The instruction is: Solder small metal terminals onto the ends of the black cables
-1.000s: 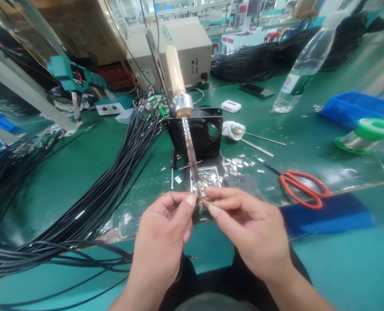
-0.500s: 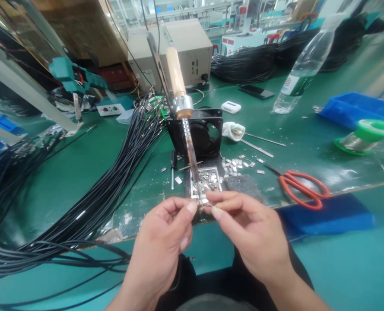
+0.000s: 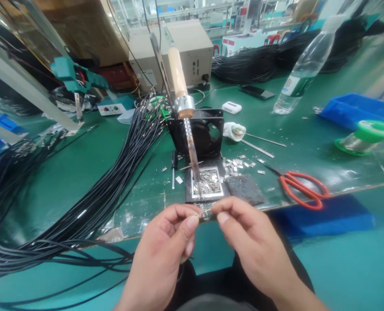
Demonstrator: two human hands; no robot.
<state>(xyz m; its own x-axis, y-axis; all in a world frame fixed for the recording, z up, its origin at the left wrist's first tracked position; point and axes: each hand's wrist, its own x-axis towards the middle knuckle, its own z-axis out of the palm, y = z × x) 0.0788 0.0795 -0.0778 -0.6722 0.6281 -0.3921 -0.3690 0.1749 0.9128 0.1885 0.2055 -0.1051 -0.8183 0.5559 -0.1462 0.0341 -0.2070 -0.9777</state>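
Just in front of the bench edge, my left hand (image 3: 169, 239) and my right hand (image 3: 250, 239) meet, each with thumb and forefinger pinched. Between their fingertips shows a small metal connector piece (image 3: 206, 213) with a bit of red at its left end; its exact kind is too small to tell. Right above stands a soldering iron (image 3: 178, 75) with a wooden handle, fixed tip-down. Its tip reaches over a white-rimmed small tray (image 3: 222, 194) of tiny metal parts. The fingers apart from the pinches are curled and partly hidden.
A black fan (image 3: 196, 136) stands behind the iron. Black cables (image 3: 104, 185) spread over the left side and hang off the edge. Orange-handled scissors (image 3: 303, 188), a solder spool (image 3: 357, 140), a blue bin (image 3: 357, 110) and a leaning bottle (image 3: 303, 65) are at right.
Both hands have dropped slightly toward me, away from the iron's tip. The small metal piece between the fingertips shows more plainly, and more of the tray is uncovered.
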